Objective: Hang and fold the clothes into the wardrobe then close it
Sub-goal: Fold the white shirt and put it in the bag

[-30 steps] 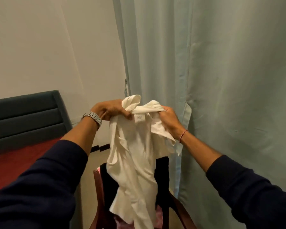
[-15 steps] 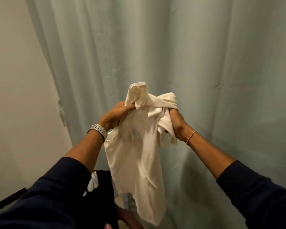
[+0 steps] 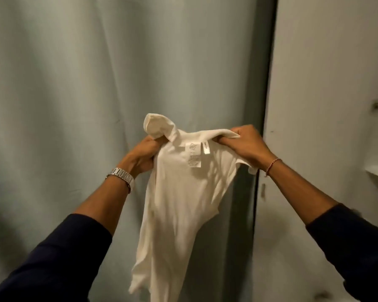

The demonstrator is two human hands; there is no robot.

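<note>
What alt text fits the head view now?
Both hands hold a white shirt up by its top edge, left hand and right hand gripping it, care labels showing. Behind hangs a pale green curtain.

Dim, warm indoor light – soft shadows in curtain point(image 3: 74, 105) folds, dark strip along its right edge. Slight motion blur, shirt point(image 3: 179, 203) hem smeared. Wide-angle bowing at edges.
</note>
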